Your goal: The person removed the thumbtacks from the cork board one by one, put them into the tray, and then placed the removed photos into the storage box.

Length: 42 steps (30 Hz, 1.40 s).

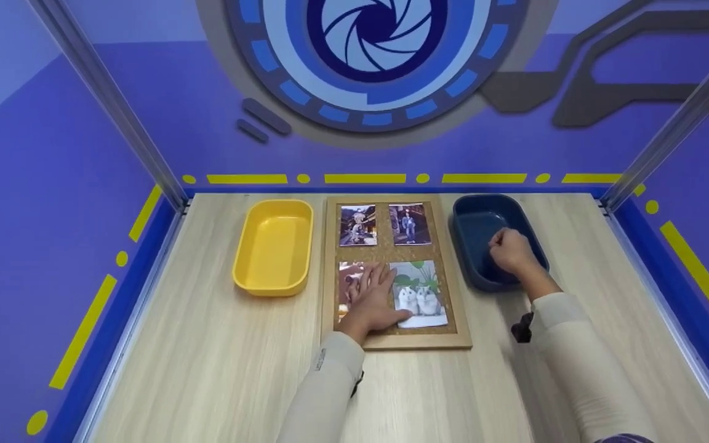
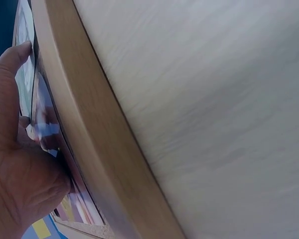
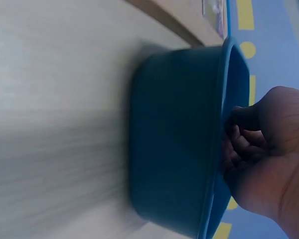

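My left hand [image 1: 372, 301] lies spread with straight fingers on a cork board [image 1: 391, 253] in a wooden frame, covering much of the lower left photo [image 1: 348, 271]. Its thumb reaches over the lower right photo [image 1: 419, 301], which pictures two white-and-grey animals under green leaves. Two smaller photos, one at upper left [image 1: 358, 225] and one at upper right [image 1: 409, 224], are on the board. Over the dark blue bin [image 1: 470, 261], my right hand [image 1: 510, 249] has curled fingers with the thumb close to them. No object shows in its grasp, though its fingertips are partly hidden.
A yellow bin [image 1: 274, 246] stands left of the board on the light wooden table [image 1: 207, 357]. Purple-blue panels [image 1: 164, 111] enclose the back and sides, with metal posts [image 1: 114, 104] at the corners.
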Motion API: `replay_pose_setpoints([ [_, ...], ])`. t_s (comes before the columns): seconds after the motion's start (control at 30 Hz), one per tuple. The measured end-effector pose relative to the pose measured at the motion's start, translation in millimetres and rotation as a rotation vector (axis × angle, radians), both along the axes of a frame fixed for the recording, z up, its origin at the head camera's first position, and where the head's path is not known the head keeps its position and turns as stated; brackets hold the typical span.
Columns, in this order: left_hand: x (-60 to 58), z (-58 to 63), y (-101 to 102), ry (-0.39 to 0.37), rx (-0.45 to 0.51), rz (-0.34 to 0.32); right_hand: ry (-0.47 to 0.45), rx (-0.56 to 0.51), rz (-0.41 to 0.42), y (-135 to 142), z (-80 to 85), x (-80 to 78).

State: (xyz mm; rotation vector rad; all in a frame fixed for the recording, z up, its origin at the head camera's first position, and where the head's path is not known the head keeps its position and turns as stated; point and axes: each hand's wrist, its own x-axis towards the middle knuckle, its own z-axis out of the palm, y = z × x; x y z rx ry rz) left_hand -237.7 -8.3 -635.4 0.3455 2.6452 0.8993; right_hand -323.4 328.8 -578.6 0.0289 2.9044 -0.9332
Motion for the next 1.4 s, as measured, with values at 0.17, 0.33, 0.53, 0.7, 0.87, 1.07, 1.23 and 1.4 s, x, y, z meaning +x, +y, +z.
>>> replay_pose_setpoints([
  [0.17, 3.3, 5.0, -1, 0.023, -0.012, 0.008, -0.032, 0.049, 0.021, 9, -4.9, -4.0],
  [0.33, 2.1, 7.4, -1, 0.033, -0.014, 0.010, -0.077, 0.084, 0.056, 14, -8.1, -9.3],
  [0.53, 0.2, 5.2, 3, 0.020, -0.008, 0.013, -0.125, 0.098, 0.065, 22, -12.2, -10.9],
  [0.7, 2.6, 6.3, 3, 0.022, -0.014, -0.002, -0.147, 0.112, 0.068, 25, -16.3, -9.8],
  [0.87, 3.3, 8.1, 1, 0.030, -0.036, -0.005, -0.162, 0.139, 0.077, 23, -18.4, -8.2],
  [1.07, 3.6, 9.8, 0, 0.028, -0.031, -0.011, -0.152, 0.187, 0.097, 20, -16.0, -6.3],
  [1.23, 3.4, 8.3, 0, 0.019, -0.014, -0.018, -0.167, 0.189, 0.118, 24, -14.2, -6.8],
  [1.4, 3.3, 8.0, -1, -0.007, 0.019, -0.017, -0.191, 0.132, 0.136, 27, -12.0, -9.4],
])
